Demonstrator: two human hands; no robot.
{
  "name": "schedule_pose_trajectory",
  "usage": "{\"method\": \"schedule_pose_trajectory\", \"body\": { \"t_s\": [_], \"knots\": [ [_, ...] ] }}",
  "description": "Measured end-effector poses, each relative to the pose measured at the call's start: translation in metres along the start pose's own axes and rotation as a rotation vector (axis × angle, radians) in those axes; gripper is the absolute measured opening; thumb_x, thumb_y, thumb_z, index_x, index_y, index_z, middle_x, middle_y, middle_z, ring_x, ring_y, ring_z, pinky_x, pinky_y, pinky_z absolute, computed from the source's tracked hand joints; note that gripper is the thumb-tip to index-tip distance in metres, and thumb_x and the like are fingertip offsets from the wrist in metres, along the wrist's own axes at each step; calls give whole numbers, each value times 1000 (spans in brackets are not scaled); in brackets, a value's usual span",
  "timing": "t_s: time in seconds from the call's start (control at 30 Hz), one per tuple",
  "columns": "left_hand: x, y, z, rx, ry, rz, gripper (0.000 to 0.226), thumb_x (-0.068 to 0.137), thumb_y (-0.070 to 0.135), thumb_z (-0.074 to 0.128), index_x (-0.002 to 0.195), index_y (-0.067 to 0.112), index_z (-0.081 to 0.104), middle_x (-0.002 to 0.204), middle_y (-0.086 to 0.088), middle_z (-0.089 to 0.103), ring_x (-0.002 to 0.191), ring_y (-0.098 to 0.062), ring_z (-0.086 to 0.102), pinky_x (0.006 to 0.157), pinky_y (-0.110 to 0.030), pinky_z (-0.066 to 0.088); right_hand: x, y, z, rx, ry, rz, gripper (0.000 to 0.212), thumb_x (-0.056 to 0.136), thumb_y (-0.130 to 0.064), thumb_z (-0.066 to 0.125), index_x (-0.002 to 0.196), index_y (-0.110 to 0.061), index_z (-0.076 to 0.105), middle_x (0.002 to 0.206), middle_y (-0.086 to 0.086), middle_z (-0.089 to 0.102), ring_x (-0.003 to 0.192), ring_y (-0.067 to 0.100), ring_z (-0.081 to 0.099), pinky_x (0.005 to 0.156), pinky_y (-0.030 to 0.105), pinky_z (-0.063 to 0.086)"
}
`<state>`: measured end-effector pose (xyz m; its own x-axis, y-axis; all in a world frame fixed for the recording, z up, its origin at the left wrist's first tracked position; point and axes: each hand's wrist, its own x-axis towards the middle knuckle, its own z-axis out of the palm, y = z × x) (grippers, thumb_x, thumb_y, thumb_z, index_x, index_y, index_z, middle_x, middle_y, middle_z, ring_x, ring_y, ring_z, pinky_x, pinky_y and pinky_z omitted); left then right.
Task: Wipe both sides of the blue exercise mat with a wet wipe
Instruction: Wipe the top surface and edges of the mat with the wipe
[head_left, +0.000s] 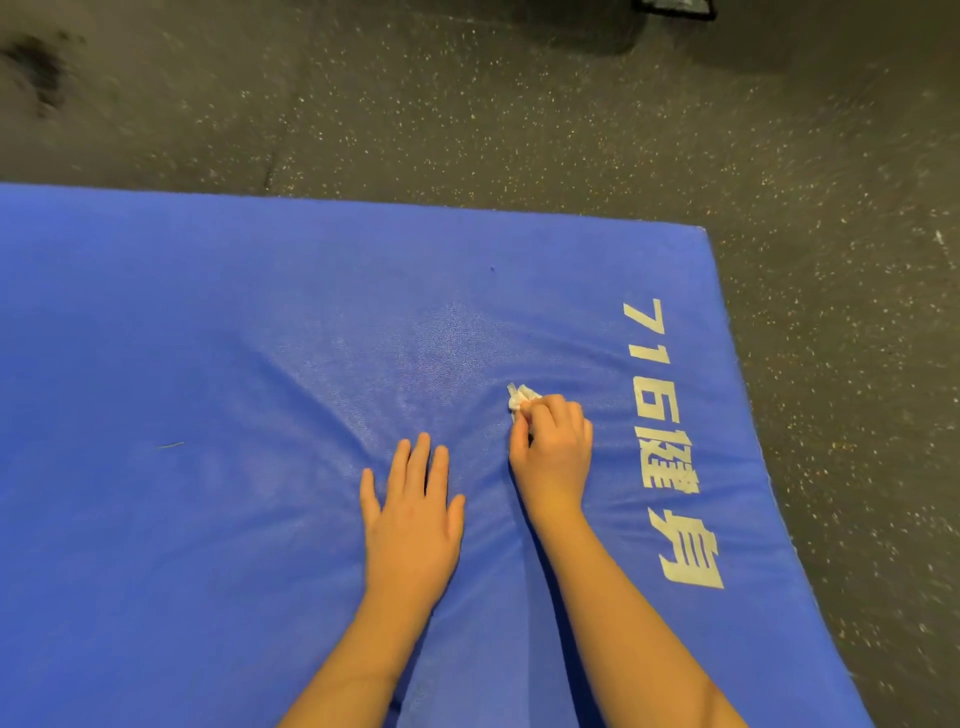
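A dark speckled floor is seen along the far side and down the right, marked at far left by a black smudge. The near view is filled by the blue exercise mat, laid flat on the floor and creased around the hands. The left hand is pressed flat on it, fingers straight. Just right of it, a crumpled wet wipe is gripped in the curled right hand and held against the mat. White lettering is printed along the mat's right edge.
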<state>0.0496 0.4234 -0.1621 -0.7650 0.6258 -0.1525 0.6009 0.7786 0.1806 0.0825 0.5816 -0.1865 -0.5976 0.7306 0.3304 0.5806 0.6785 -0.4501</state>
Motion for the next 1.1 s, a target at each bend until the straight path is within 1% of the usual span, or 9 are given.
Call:
{"method": "schedule_pose_trajectory", "body": {
  "t_s": [0.1, 0.27, 0.33, 0.43, 0.6, 0.73, 0.87, 1.0, 1.1],
  "knots": [
    [-6, -7, -7, 15, -85, -26, 57, 88, 42, 33, 127, 13, 63, 141, -7, 54, 130, -27, 51, 99, -60, 40, -9, -20, -7, 49, -32, 111, 21, 83, -18, 52, 69, -9, 63, 72, 4, 58, 67, 25, 52, 58, 34, 42],
    [-4, -3, -14, -10, -137, -35, 58, 88, 42, 31, 128, 14, 62, 141, -6, 53, 131, -26, 50, 101, -60, 38, -18, -7, -34, -64, -260, -258, 15, 73, -14, 72, 60, -13, 63, 65, 2, 57, 57, 26, 52, 52, 29, 36],
    [-5, 1, -19, -18, -150, -50, 57, 92, 41, 30, 134, 14, 57, 146, -5, 48, 136, -25, 44, 106, -60, 34, -10, 11, -50, -242, -252, -64, 14, 72, -12, 77, 63, -10, 67, 67, 5, 61, 63, 28, 55, 55, 33, 39],
    [-4, 2, -23, -12, -233, -65, 55, 104, 40, 27, 154, 21, 21, 163, 1, 10, 150, -18, 7, 117, -54, 6, -12, 7, -60, -208, -256, 285, 9, 79, -5, 71, 76, 3, 69, 76, 17, 62, 73, 36, 57, 58, 39, 44],
    [-18, 7, -32, 2, -277, -70, 55, 105, 38, 24, 156, 22, 11, 163, 4, 1, 150, -18, -1, 118, -51, 6, -55, -32, -54, -53, -503, -176, 22, 61, 0, 82, 58, -5, 61, 62, 8, 53, 52, 27, 51, 40, 23, 26],
    [-42, 4, -43, -8, -358, -36, 53, 106, 37, 22, 156, 23, 9, 163, 6, 0, 150, -17, -3, 119, -49, 3, -32, -18, -71, -218, -500, -98, 29, 46, 2, 87, 49, -3, 59, 57, 9, 53, 51, 30, 51, 40, 25, 24],
    [-61, 5, -53, -34, -390, -57, 52, 106, 34, 25, 155, 23, 13, 163, 7, 4, 150, -17, -1, 119, -48, 3, -40, -25, -83, -257, -480, 259, 14, 88, -6, 59, 92, 3, 69, 97, 16, 59, 92, 33, 54, 66, 37, 43],
    [-67, 4, -63, -69, -444, -69, 53, 105, 30, 30, 155, 22, 13, 162, 8, 5, 150, -16, 0, 119, -48, 4, -78, -61, -86, -5, -765, -62, 20, 92, -10, 51, 92, -1, 69, 93, 14, 56, 93, 31, 52, 64, 33, 40],
    [-78, 1, -75, -99, -533, -39, 55, 105, 31, 31, 155, 21, 12, 163, 6, 2, 150, -17, -3, 120, -47, 0, -61, -36, -98, -140, -782, -42, 24, 93, -16, 51, 94, -2, 70, 97, 13, 58, 95, 31, 52, 64, 31, 37]
  ]
}}
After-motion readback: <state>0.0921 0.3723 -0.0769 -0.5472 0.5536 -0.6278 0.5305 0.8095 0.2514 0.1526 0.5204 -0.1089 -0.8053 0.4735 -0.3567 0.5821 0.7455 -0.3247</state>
